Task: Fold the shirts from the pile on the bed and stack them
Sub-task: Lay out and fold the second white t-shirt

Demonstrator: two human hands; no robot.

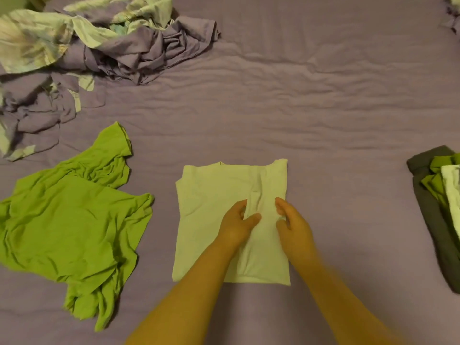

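Pinching a raised crease in the pale yellow-white cotton shirt [214,195], your left hand [237,224] has thumb and fingers closed on the fabric. Your right hand [293,224] rests just beside it on the same shirt, fingers loosely curved, gripping nothing. That shirt lies part-folded, centred on the purple bedsheet [323,108]. A crumpled lime-green shirt [67,220] lies left; the folded stack [438,207] sits far right.
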